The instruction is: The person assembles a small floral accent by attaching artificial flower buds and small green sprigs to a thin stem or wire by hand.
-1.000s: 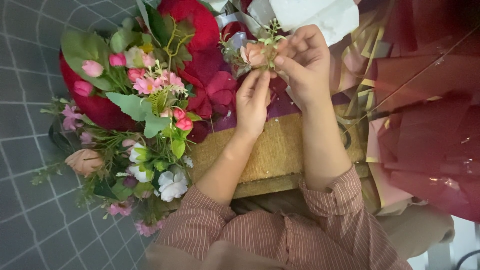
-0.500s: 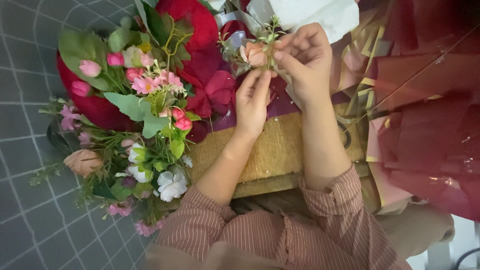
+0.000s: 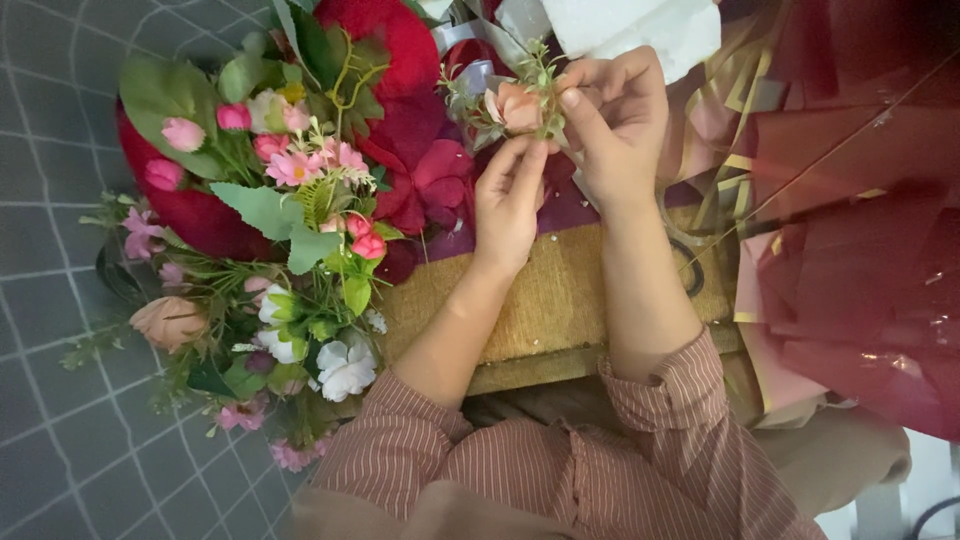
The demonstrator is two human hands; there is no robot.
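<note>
While the left hand (image 3: 508, 198) touches below, the right hand (image 3: 612, 118) pinches the peach rosebud sprig (image 3: 517, 106).

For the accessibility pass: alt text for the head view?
Both hands hold a small peach rose sprig with greenery, right hand pinching it, left hand touching from below. A heap of artificial flowers lies left, dark red wrapping sheets right.
</note>
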